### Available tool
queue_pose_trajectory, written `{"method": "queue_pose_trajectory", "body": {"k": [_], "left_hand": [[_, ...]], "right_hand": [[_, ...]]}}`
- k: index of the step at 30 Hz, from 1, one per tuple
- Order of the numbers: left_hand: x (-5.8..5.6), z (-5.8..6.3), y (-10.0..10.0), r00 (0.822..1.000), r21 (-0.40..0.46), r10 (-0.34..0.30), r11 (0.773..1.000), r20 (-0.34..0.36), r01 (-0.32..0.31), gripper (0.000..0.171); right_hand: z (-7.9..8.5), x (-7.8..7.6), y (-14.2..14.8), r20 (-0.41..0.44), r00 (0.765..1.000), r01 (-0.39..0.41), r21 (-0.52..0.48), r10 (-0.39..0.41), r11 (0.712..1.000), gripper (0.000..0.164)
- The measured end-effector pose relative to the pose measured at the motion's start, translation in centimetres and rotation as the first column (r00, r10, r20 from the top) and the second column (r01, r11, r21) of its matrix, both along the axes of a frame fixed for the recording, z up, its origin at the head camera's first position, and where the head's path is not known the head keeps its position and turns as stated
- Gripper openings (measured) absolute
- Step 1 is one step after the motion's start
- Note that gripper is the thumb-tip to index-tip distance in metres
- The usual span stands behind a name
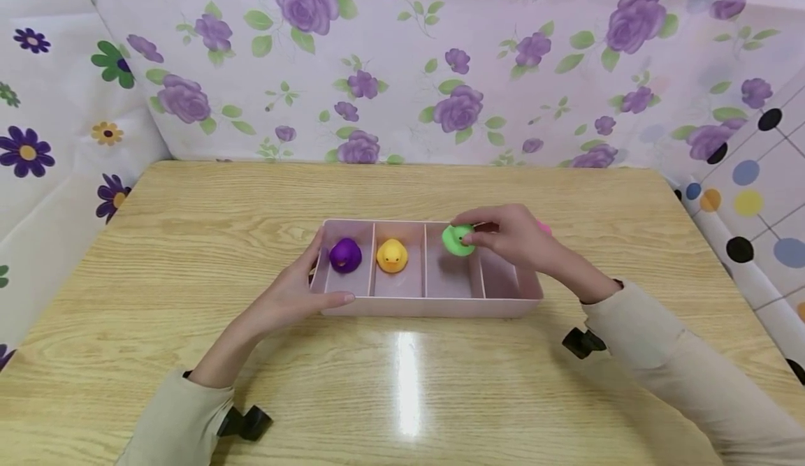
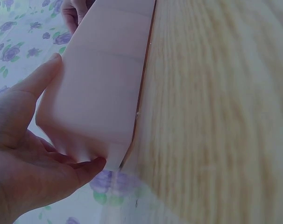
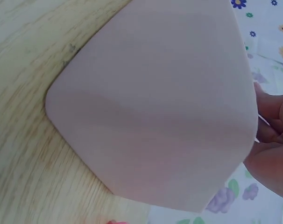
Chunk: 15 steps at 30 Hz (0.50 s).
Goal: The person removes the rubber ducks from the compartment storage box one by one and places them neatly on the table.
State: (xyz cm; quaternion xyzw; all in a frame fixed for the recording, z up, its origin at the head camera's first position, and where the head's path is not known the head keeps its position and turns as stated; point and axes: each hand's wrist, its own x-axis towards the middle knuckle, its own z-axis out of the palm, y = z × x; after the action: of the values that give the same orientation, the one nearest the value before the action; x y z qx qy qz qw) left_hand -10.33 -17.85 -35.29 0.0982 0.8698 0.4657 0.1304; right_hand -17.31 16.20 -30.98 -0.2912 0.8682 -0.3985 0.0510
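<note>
A pale pink divided box (image 1: pixel 434 307) sits on the table with its compartments in a row. My left hand (image 1: pixel 298 291) grips its left end, thumb along the front rim and fingers at the end wall; the left wrist view shows this hand (image 2: pixel 34 144) against the box's outside. A purple rubber duck (image 1: pixel 345 255) lies in the leftmost compartment and a yellow rubber duck (image 1: pixel 392 256) in the one beside it. Over the third compartment, my right hand (image 1: pixel 512 235) pinches a green rubber duck (image 1: pixel 457 240) between thumb and fingers. In the right wrist view the box wall hides that duck.
Something bright pink (image 1: pixel 544 228) shows partly behind my right hand, beyond the box's right end. The wooden table (image 1: pixel 314 396) runs back to a wall covered in flowered sheeting (image 1: pixel 402 68). Dotted sheeting (image 1: pixel 767 214) borders the right side.
</note>
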Motion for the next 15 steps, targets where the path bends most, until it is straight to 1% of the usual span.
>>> {"method": "queue_pose_trajectory", "body": {"k": [4, 9, 15], "left_hand": [[0.04, 0.10, 0.05, 1.000, 0.009, 0.001, 1.000, -0.002, -0.001, 0.116], [0.07, 0.09, -0.05, 1.000, 0.012, 0.002, 1.000, 0.000, -0.002, 0.116], [-0.04, -0.24, -0.10, 1.000, 0.010, 0.003, 1.000, 0.005, -0.003, 0.116]], "right_hand": [[0.30, 0.22, 0.41, 0.033, 0.999, 0.012, 0.011, -0.012, 1.000, 0.028], [0.62, 0.47, 0.63, 0.040, 0.999, 0.011, 0.004, -0.011, 1.000, 0.029], [0.90, 0.41, 1.10, 0.049, 0.998, 0.032, -0.001, -0.032, 0.999, 0.028]]}}
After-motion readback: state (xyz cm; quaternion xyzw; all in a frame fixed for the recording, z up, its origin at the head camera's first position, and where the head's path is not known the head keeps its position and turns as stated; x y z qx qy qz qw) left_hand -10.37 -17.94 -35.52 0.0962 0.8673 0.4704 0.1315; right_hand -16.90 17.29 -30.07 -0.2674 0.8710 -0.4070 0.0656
